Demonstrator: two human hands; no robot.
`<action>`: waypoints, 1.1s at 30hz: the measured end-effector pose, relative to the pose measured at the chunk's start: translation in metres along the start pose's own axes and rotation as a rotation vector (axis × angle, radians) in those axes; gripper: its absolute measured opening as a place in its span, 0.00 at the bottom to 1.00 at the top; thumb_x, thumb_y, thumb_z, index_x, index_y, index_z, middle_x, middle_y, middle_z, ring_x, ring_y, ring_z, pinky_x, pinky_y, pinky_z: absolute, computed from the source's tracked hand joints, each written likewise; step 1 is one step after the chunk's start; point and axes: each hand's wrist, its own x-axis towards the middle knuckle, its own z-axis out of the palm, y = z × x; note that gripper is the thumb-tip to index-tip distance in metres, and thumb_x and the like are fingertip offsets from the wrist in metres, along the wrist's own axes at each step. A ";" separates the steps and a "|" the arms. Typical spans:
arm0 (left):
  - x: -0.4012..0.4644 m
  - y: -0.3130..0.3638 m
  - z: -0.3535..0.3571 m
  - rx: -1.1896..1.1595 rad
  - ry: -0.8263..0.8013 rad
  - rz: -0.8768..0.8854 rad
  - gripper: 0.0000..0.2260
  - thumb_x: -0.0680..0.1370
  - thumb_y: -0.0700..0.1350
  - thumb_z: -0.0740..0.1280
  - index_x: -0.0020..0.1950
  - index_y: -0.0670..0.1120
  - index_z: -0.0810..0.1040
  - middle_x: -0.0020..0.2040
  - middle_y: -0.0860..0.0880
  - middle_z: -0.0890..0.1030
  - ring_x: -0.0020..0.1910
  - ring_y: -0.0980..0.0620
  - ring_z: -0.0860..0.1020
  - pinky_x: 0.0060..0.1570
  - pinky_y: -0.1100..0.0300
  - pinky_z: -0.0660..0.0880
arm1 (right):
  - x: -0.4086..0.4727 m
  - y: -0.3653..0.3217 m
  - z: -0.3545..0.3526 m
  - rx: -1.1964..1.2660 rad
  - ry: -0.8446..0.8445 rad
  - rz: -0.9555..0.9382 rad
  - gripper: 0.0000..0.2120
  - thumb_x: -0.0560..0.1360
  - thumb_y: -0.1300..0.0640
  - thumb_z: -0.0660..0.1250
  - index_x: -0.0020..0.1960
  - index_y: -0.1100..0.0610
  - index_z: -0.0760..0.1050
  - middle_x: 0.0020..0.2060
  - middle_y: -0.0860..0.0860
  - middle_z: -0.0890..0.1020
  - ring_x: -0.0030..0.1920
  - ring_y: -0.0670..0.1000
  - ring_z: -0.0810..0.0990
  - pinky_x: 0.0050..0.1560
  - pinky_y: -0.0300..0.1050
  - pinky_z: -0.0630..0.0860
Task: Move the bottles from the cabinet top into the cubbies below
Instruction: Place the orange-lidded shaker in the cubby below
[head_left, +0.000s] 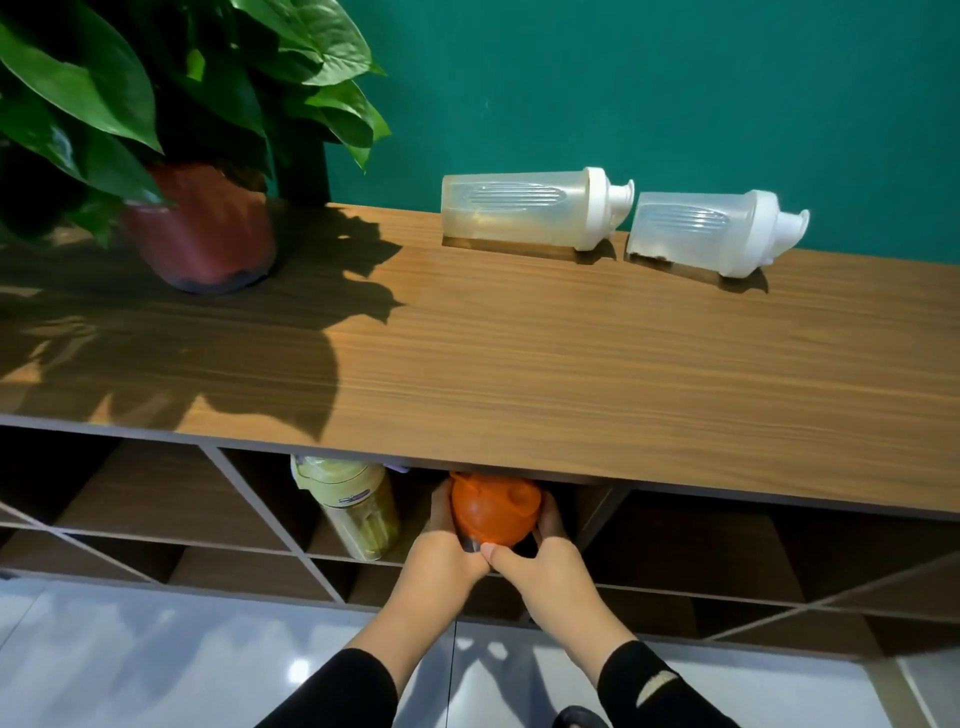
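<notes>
Two clear bottles with white caps lie on their sides at the back of the wooden cabinet top (519, 374): a larger one (524, 213) and a smaller one (711, 234) to its right. Below the top's front edge, both hands hold an orange-lidded bottle (491, 512) at the mouth of a cubby. My left hand (441, 551) wraps its left side and my right hand (545, 561) its right side. A yellow-green bottle (358, 509) stands in the same cubby, just to the left. The orange-lidded bottle's body is hidden by my hands.
A potted plant in a red-brown pot (202, 228) stands on the top at the back left, its leaves casting shadow across the wood. A green wall runs behind. Further cubbies (156, 499) open left and right, above a glossy tiled floor (130, 654).
</notes>
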 end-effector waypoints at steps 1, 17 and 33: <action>-0.004 0.001 -0.002 0.015 -0.003 -0.009 0.26 0.73 0.46 0.76 0.63 0.54 0.63 0.42 0.45 0.82 0.42 0.45 0.84 0.44 0.58 0.82 | -0.006 -0.001 -0.002 -0.033 -0.012 0.007 0.19 0.74 0.50 0.72 0.59 0.62 0.82 0.51 0.56 0.87 0.45 0.51 0.85 0.54 0.48 0.82; -0.089 0.123 -0.084 0.329 0.279 0.965 0.11 0.77 0.44 0.65 0.57 0.49 0.81 0.51 0.55 0.82 0.51 0.60 0.79 0.54 0.67 0.75 | -0.059 -0.108 -0.176 -0.467 0.419 -0.473 0.20 0.81 0.44 0.60 0.71 0.46 0.72 0.68 0.42 0.76 0.68 0.42 0.72 0.69 0.43 0.68; 0.179 0.262 -0.147 1.070 0.408 0.657 0.45 0.70 0.64 0.72 0.80 0.49 0.58 0.70 0.42 0.74 0.65 0.39 0.76 0.64 0.43 0.74 | -0.020 -0.102 -0.176 -0.895 0.430 -0.392 0.34 0.78 0.31 0.45 0.80 0.43 0.55 0.81 0.41 0.53 0.80 0.42 0.47 0.80 0.49 0.46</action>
